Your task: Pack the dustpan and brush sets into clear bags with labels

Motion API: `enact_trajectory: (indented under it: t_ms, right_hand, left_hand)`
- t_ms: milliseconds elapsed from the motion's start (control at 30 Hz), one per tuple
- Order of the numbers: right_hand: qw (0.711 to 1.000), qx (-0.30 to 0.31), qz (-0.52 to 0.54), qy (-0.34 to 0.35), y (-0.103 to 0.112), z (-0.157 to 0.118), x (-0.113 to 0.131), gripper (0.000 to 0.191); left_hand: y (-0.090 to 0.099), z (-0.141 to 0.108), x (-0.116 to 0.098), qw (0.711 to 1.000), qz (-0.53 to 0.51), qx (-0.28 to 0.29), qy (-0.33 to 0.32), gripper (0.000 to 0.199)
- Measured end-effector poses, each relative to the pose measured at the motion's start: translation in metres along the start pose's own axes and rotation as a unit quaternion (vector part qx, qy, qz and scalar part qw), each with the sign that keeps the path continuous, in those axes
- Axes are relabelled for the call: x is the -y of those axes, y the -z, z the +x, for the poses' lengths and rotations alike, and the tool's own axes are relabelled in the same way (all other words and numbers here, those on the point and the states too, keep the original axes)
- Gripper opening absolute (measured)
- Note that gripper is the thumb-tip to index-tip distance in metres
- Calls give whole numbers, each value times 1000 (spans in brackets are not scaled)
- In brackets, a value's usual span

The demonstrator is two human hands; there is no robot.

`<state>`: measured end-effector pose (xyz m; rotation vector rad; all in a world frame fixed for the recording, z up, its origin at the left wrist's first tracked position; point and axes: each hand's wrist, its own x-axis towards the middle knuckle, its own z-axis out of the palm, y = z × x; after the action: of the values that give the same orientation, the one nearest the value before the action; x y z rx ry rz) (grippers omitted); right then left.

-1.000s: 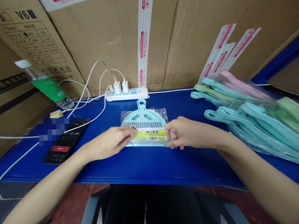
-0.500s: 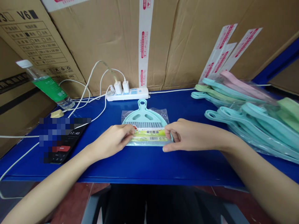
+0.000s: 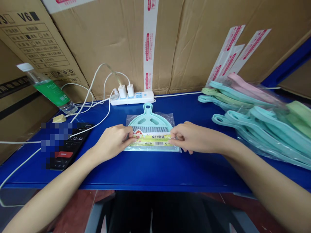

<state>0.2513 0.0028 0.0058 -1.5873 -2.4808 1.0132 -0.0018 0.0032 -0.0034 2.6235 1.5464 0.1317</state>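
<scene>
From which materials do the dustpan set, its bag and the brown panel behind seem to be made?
Dustpan set: probably smooth moulded plastic, from its even colour and rounded edges.
Bag: thin, glossy plastic film; clear, with wrinkles and glints.
Brown panel: likely matt cardboard, with creases and packing tape.

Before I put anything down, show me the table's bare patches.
Free: in front of the packaged dustpan set, between the forearms; left of it, between left hand and power strip; right of it, between right hand and wrapped pile. Crowded: the left end, with bottle, phone and cables, and the right, under that pile.
</scene>
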Motion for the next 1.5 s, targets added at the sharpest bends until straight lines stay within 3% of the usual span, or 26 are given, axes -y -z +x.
enact_trajectory:
  t_ms: [100, 267, 400, 900, 1067, 1300, 1500]
  right_hand:
    - [1000, -16, -13, -21, -3, 0, 4, 33]
    - [984, -84, -153, -35, -6, -1, 11, 30]
    - [972, -101, -210, -37, -7, -2, 13, 25]
    - [982, -123, -141, -6, -8, 4, 9, 22]
    - [978, -142, -152, -10, -14, 7, 9, 22]
    - [983, -116, -145, -18, -13, 6, 9, 26]
    - [983, -119, -142, 5, -11, 5, 4, 24]
  left_hand:
    - [-3, 0, 3, 999, -32, -4, -20, 24]
    - [-8, 1, 7, 996, -56, -29, -64, 16]
    - [-9, 2, 9, 993, -69, -34, -91, 15]
    - [-8, 1, 8, 993, -80, -29, -80, 13]
    - [-5, 1, 5, 997, -62, -9, -38, 8]
    - [0, 0, -1, 1000, -14, 6, 14, 10]
    - [-1, -1, 0, 999, 19, -16, -22, 16]
